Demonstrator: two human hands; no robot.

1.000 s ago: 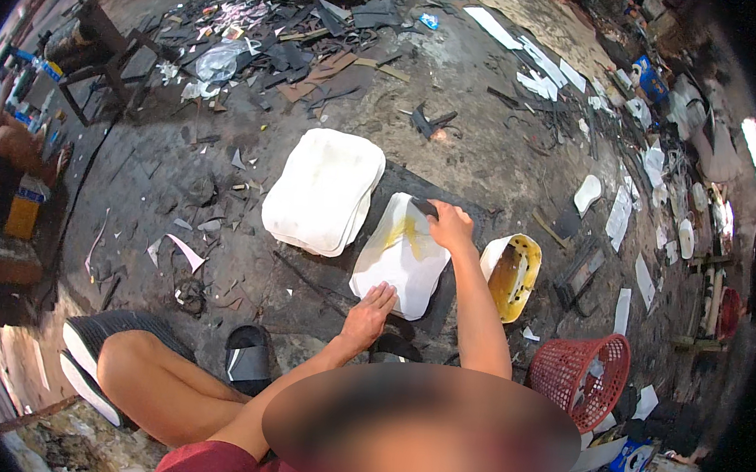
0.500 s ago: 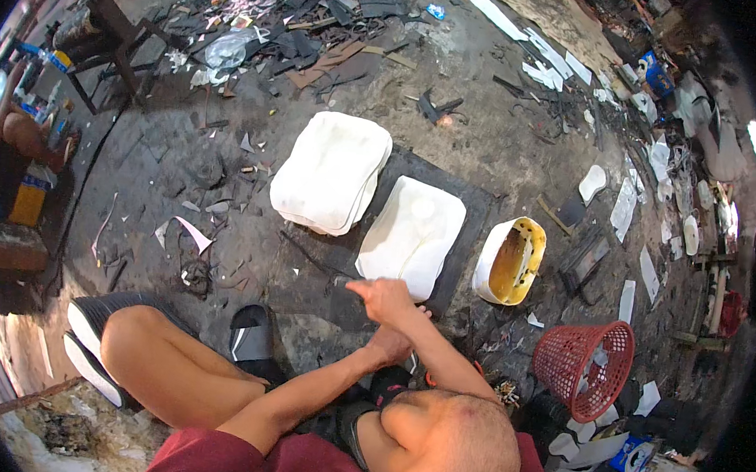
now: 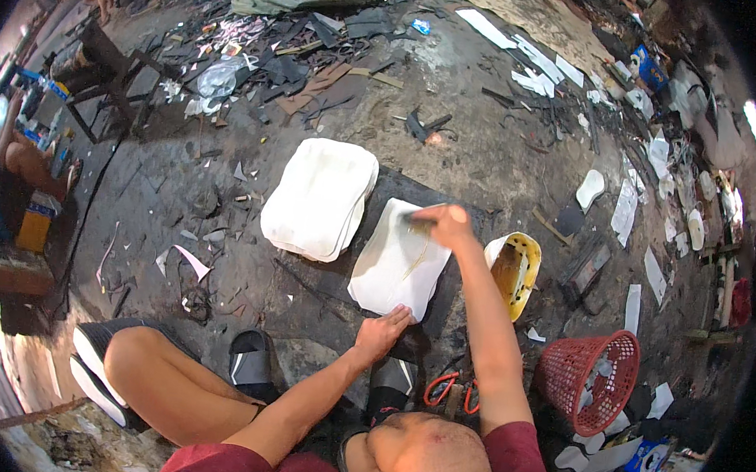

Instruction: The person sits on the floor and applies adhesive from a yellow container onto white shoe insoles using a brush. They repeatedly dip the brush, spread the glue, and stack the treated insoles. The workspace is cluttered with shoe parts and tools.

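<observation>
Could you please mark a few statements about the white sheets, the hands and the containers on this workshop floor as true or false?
1. The right hand holds a brush at the far end of the single white sheet. True.
2. The left hand is lifted clear of that sheet. False: it presses on the sheet's near edge.
3. The stack of white sheets lies left of the single sheet. True.
4. The red basket stands left of the yellow container. False: it stands to the right, nearer the person.

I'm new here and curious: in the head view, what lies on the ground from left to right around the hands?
Stack of white sheets → single white sheet, left hand at its near edge → right hand with a brush → yellow tub → red basket.
</observation>
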